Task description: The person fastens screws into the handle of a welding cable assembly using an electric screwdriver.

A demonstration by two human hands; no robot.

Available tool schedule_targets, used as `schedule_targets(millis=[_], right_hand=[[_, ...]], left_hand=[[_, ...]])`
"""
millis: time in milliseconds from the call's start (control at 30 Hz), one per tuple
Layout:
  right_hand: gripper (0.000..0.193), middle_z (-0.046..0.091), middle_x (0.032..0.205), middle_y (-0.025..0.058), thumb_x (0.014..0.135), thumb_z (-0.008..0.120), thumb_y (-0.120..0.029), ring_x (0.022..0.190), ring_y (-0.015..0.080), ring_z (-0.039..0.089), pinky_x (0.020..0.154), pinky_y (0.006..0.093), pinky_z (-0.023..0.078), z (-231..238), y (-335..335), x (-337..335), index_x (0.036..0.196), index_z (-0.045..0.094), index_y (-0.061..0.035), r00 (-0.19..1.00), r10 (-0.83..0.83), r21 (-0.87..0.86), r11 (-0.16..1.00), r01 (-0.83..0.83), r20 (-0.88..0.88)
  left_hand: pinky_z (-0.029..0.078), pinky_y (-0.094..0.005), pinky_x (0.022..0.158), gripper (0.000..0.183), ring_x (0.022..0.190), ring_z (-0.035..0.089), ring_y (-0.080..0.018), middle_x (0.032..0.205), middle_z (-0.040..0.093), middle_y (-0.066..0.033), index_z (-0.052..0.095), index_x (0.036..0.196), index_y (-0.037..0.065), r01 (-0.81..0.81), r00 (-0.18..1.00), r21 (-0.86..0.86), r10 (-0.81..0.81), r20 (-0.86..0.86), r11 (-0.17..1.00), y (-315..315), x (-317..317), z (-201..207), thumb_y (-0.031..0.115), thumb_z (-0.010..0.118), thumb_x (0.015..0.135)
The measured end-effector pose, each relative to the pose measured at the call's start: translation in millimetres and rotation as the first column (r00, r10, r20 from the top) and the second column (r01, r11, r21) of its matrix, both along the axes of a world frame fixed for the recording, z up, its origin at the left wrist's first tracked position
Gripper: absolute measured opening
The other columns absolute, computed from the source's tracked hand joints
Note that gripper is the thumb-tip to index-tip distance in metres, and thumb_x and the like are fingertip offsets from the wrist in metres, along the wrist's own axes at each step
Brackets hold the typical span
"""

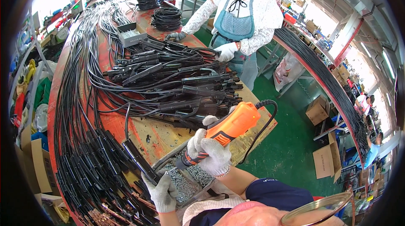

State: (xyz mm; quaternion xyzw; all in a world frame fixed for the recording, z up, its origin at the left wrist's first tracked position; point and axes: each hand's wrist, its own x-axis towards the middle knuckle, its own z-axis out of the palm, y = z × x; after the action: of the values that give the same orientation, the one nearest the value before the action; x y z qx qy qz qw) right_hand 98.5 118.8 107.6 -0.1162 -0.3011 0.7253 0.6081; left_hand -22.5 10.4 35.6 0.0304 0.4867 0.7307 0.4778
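My right hand (209,152), in a pale knit glove, wraps round an orange and black electric screwdriver (236,120). The tool tilts, its bit end pointing down left and a black cord leaving its upper end. Fingers of my gloved left hand (162,191) close on the lower end of a black electrode holder (138,157) with a cable. Both hands are above or beside a tray of loose silver screws (185,186). The screwdriver's tip is apart from the holder, as far as I can see.
More electrode holders (97,158) lie along the left with long black cables (80,65). Another heap (190,87) covers the table's middle. A co-worker's gloved hand (227,52) touches that heap's far side. Coiled cables (166,18) and a small grey box (131,35) stand farther back.
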Motion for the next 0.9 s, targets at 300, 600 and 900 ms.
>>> schedule_targets(millis=[300, 600, 900], right_hand=[[0.043, 0.053, 0.072, 0.0064, 0.086, 0.061, -0.007, 0.062, 0.0194, 0.053, 0.062, 0.0328, 0.045, 0, 1, -1, 0.124, 0.041, -0.0114, 1.000, -0.014, 0.022, 1.000, 0.015, -0.004], [0.047, 0.058, 0.081, 0.0082, 0.087, 0.060, 0.001, 0.068, 0.0208, 0.058, 0.062, 0.0353, 0.049, -9, 7, 1, 0.127, 0.039, -0.0089, 0.996, -0.006, 0.120, 0.993, 0.017, -0.092], [0.044, 0.050, 0.069, 0.0052, 0.086, 0.057, -0.003, 0.057, 0.0167, 0.050, 0.054, 0.0315, 0.044, 6, 8, 7, 0.126, 0.039, -0.0081, 0.985, -0.168, 0.143, 0.974, 0.173, -0.048]], left_hand=[[0.029, -0.0214, 0.030, 0.040, 0.039, 0.039, -0.0082, 0.066, 0.048, -0.0010, 0.047, 0.117, 0.007, 0.025, 1.000, -0.030, -0.025, 0.010, 0.999, 3, 0, 11, -0.003, 0.062, 0.080], [0.032, -0.0230, 0.030, 0.061, 0.041, 0.043, -0.0096, 0.099, 0.062, -0.0135, 0.034, 0.132, 0.011, -0.040, 0.998, 0.029, 0.038, 0.053, 0.999, 5, 1, 11, -0.006, 0.058, 0.079], [0.025, -0.0192, 0.033, 0.052, 0.045, 0.037, -0.0050, 0.070, 0.043, 0.0022, 0.040, 0.132, 0.018, -0.209, 0.973, 0.137, 0.191, 0.132, 0.968, -10, -2, 5, 0.002, 0.061, 0.088]])
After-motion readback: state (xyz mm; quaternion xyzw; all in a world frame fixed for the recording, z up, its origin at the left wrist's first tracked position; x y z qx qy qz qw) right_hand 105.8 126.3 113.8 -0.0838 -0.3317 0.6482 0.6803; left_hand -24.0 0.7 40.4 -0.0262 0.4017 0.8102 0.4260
